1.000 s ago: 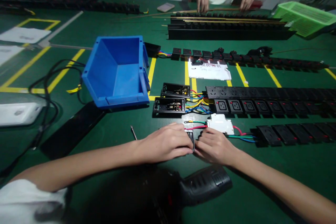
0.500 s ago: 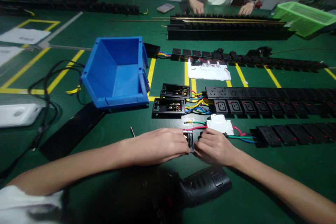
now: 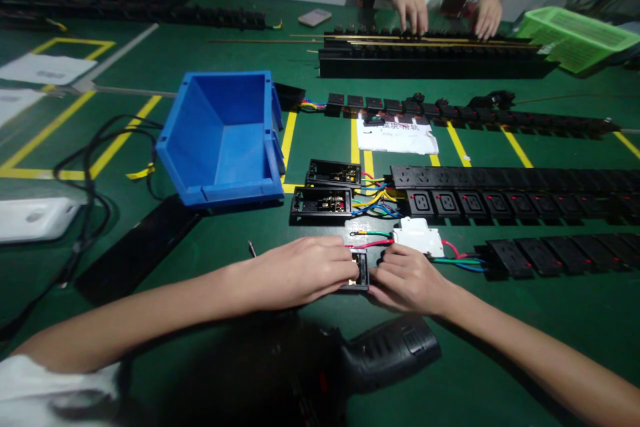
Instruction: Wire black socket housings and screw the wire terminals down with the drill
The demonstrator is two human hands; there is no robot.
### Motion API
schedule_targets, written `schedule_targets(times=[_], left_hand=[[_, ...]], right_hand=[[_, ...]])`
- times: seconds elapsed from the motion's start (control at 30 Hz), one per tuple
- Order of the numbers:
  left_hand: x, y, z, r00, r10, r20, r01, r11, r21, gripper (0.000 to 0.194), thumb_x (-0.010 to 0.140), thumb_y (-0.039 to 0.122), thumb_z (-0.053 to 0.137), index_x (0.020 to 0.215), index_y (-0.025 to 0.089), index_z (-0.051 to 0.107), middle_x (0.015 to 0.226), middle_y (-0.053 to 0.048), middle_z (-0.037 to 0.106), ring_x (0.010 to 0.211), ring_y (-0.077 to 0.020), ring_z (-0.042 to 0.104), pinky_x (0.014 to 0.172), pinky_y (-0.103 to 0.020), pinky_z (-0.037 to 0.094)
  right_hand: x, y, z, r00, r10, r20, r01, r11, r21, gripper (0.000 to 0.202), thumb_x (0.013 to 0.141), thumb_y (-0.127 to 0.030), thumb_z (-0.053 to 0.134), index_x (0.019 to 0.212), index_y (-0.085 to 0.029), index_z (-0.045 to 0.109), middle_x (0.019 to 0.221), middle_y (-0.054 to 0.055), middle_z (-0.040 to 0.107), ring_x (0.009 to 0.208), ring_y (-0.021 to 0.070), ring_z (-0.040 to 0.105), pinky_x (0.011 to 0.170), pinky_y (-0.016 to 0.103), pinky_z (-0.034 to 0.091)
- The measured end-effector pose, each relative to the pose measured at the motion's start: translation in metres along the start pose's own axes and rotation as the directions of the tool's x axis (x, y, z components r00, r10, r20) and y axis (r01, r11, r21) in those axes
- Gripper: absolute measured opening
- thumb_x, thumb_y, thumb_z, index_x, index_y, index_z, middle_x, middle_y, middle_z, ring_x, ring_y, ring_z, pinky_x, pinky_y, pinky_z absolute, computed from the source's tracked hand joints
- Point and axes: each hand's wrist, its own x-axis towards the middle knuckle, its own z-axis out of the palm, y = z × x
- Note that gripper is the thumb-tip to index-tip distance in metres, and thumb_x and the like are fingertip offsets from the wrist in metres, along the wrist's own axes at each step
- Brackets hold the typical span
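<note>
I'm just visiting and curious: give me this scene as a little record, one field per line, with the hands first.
Left hand: fingers over a small black box, partly hiding it
Right hand: fingers bent, at the box's right end, near a white block
Wires: red wire and green wire by the block
Behind the hands: two open black boxes, wired to socket strips
Left side: blue bin
Nearest edge: black handle
Across the table: another person's hands at black rails

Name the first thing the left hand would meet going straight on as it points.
Straight on, the left hand would likely meet the end wall of the small black housing first; if above that rim, the right hand. Height is unclear.
</note>
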Motion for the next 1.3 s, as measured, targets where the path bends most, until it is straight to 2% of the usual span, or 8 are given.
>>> schedule_targets(times=[0.17,0.4,0.63,0.8,1.0,1.3], left_hand=[[0.001,0.002,-0.001,1.0,0.017,-0.003,-0.017,0.999,0.047,0.02,0.098,0.019,0.043,0.104,0.015,0.061,0.092,-0.006,0.063,0.083,-0.017,0.053,0.072,-0.028,0.043],[0.003,0.007,0.006,1.0,0.024,0.008,-0.025,0.973,0.23,0.016,0.094,0.018,0.048,0.097,0.016,0.064,0.09,-0.006,0.057,0.08,-0.0189,0.052,0.068,-0.031,0.039],[0.003,0.006,0.006,0.998,0.036,-0.052,-0.025,0.977,0.21,0.015,0.092,0.017,0.049,0.101,0.015,0.061,0.092,-0.008,0.057,0.082,-0.0196,0.053,0.071,-0.031,0.043],[0.002,0.003,0.007,0.996,0.029,-0.086,-0.021,0.996,0.089,0.022,0.096,0.018,0.042,0.108,0.014,0.059,0.099,-0.01,0.058,0.09,-0.0201,0.056,0.079,-0.031,0.047],[0.003,0.001,0.009,0.993,0.066,-0.096,-0.061,0.997,0.055,0.027,0.099,0.02,0.035,0.113,0.012,0.057,0.102,-0.011,0.06,0.093,-0.0193,0.058,0.082,-0.03,0.048],[0.004,0.002,0.013,0.992,0.088,-0.09,-0.079,0.992,0.102,0.025,0.098,0.018,0.038,0.108,0.014,0.06,0.099,-0.01,0.061,0.089,-0.0192,0.056,0.079,-0.031,0.046]], right_hand=[[-0.001,0.001,0.001,1.0,-0.014,-0.008,0.014,1.0,-0.005,0.011,0.09,-0.021,0.056,0.082,-0.014,0.057,0.062,-0.001,0.05,0.063,0.0112,0.042,0.069,0.028,0.031],[-0.003,0.001,0.004,1.0,0.005,-0.021,-0.005,1.0,0.009,0.011,0.091,-0.019,0.056,0.081,-0.014,0.055,0.065,0.0,0.052,0.064,0.0111,0.041,0.068,0.028,0.03],[-0.005,0.002,0.004,0.996,0.013,-0.09,-0.008,0.998,0.055,0.011,0.091,-0.017,0.056,0.082,-0.013,0.053,0.064,0.0,0.05,0.061,0.0105,0.04,0.065,0.026,0.031],[-0.008,0.005,0.003,0.988,0.066,-0.142,-0.044,0.988,0.15,0.008,0.09,-0.017,0.059,0.086,-0.013,0.052,0.066,0.0,0.049,0.063,0.01,0.04,0.063,0.024,0.031],[-0.006,0.005,0.0,0.991,0.054,-0.12,-0.031,0.983,0.18,0.01,0.091,-0.02,0.057,0.085,-0.014,0.053,0.065,0.0,0.048,0.062,0.0104,0.039,0.062,0.025,0.028],[-0.006,0.003,0.002,0.998,0.001,-0.059,0.003,0.998,0.055,0.02,0.091,-0.019,0.055,0.073,-0.014,0.049,0.062,0.0,0.046,0.062,0.0111,0.037,0.064,0.026,0.027]])
